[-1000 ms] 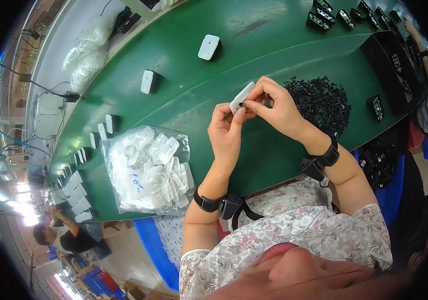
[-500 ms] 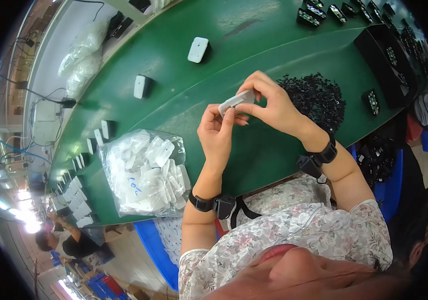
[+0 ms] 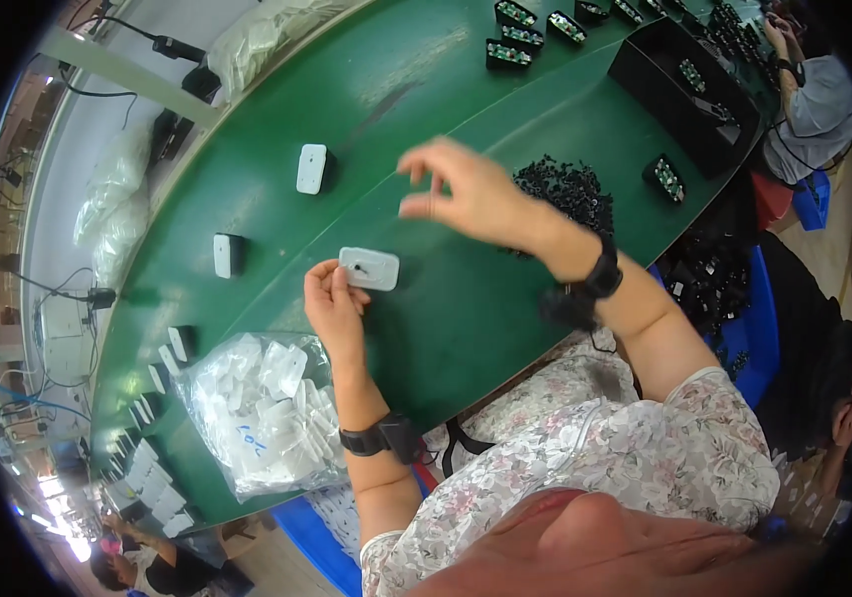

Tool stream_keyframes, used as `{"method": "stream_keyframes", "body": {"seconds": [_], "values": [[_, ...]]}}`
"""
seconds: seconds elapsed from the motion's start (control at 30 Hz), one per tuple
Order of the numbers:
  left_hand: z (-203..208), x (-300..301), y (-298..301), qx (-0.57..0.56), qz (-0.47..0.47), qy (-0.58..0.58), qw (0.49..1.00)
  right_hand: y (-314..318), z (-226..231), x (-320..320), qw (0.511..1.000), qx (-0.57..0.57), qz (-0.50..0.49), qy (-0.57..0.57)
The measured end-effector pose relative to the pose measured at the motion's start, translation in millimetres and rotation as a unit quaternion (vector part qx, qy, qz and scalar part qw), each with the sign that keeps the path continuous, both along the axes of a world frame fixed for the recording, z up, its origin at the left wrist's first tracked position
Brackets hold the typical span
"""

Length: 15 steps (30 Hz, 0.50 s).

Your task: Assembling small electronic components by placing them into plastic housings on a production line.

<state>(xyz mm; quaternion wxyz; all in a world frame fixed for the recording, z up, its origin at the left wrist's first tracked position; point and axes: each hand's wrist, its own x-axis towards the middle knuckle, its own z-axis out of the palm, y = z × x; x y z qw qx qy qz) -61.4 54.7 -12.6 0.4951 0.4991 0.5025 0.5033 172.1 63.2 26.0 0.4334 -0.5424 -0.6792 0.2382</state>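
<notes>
A white plastic cover (image 3: pixel 370 269) is pinched at its left end by my left hand (image 3: pixel 332 306). It is a rounded rectangle with a small dark piece near its middle, held over the green table (image 3: pixel 426 318). My right hand (image 3: pixel 471 194) hangs empty above the table to the right of the cover, fingers apart and slightly blurred. Just beyond that hand lies a heap of small black parts (image 3: pixel 575 194). A clear plastic bag (image 3: pixel 237 398) full of similar white covers rests beside my left forearm.
Two white-topped black cases (image 3: pixel 311 169) (image 3: pixel 229 256) stand farther off. More line the left edge. At the far right are black housings with green circuit boards (image 3: pixel 664 179), a black box (image 3: pixel 674 109) and a blue bin (image 3: pixel 759 318). Another person (image 3: pixel 814 109) sits there.
My right hand has let go of the white cover and moved away from it. My left hand still grips the cover, its broad face now turned up. The view has shifted.
</notes>
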Motion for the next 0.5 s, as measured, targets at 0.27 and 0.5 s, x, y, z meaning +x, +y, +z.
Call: {"method": "stream_keyframes", "body": {"seconds": [0.27, 0.5], "values": [[-3.7, 18.0, -3.2, 0.155, 0.03, 0.459, 0.874, 135.1, -36.5, 151.1, 0.846, 0.059, -0.266, -0.458], [0.8, 15.2, -17.3, 0.26, -0.048, 0.487, 0.832, 114.1, -6.5, 98.9, 0.953, 0.033, -0.139, -0.266]]}}
